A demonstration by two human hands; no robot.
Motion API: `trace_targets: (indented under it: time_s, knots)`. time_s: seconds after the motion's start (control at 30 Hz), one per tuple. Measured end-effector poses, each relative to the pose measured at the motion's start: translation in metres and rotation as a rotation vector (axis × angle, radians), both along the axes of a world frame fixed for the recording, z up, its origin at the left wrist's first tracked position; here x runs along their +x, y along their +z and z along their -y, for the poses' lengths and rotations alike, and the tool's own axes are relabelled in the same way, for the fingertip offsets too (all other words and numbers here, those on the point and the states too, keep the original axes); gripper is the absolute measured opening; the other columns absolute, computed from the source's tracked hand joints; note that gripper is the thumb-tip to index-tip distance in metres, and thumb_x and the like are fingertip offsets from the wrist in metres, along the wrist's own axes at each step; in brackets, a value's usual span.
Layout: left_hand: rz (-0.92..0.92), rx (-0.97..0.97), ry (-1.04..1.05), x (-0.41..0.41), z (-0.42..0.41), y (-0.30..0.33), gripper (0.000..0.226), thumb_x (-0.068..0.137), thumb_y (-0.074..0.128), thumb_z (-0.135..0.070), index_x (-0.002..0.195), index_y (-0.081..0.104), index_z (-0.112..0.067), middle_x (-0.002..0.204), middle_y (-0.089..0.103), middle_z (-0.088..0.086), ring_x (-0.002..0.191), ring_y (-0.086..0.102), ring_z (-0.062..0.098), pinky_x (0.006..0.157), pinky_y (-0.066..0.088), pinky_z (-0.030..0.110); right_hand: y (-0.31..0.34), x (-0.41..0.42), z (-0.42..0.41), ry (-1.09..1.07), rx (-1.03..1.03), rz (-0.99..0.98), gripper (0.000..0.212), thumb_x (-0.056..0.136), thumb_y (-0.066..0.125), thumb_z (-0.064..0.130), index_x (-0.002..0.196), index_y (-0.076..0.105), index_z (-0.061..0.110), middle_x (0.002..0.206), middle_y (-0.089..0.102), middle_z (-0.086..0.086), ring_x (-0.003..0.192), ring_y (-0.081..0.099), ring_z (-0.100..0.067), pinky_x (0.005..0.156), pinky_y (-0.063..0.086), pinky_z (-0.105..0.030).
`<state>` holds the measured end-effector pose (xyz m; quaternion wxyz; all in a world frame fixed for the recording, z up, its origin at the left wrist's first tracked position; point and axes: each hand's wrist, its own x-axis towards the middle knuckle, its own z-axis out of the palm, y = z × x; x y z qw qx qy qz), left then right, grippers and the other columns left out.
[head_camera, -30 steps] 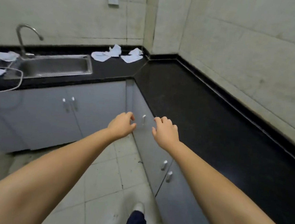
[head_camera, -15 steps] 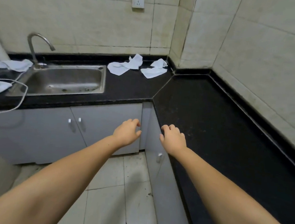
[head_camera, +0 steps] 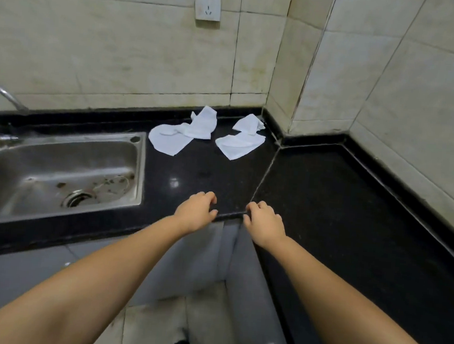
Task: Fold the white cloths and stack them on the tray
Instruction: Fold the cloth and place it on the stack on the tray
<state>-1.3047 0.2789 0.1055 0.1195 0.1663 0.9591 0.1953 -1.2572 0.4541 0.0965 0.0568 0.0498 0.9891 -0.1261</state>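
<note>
Two hands at frame centre, both empty: left hand (head_camera: 196, 211) and right hand (head_camera: 265, 222) have fingers (head_camera: 209, 197) loosely curled, resting at the front edge of the black table (head_camera: 326, 206), holding nothing. Two white cloths in upper centre by the back wall: left cloth (head_camera: 181, 135) spread and twisted, crumpled; right cloth (head_camera: 241, 140) bunched, partly doubled over. One steel sink (head_camera: 57, 174) at left; one wall socket (head_camera: 208, 3) top centre.
</note>
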Motion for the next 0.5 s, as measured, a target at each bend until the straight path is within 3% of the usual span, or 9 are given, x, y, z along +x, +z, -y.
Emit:
trace_targets:
  time_s: [0.27,0.5]
  knots:
    - [0.049,-0.024,-0.114,-0.149,-0.013,-0.012,0.027,0.093,0.050,-0.024,0.118,0.051,-0.013,0.115,0.055,0.009,0.106,0.053,0.026,0.089,0.047,0.039,-0.015,-0.121,-0.001,-0.104,-0.041,0.081,0.034,0.099,0.040,0.032,0.128,0.049,0.016,0.127,0.050,-0.007,0.118,0.048,-0.026,0.096,0.040,-0.041]
    - [0.064,-0.075,-0.125,-0.245,-0.039,-0.042,0.038,0.095,0.039,-0.013,0.132,0.048,-0.017,0.128,0.052,0.007,0.113,0.052,0.024,0.093,0.047,0.041,-0.048,-0.230,-0.013,-0.050,-0.103,0.115,0.034,0.097,0.046,0.031,0.128,0.049,0.017,0.128,0.050,-0.005,0.117,0.049,-0.024,0.096,0.043,-0.040]
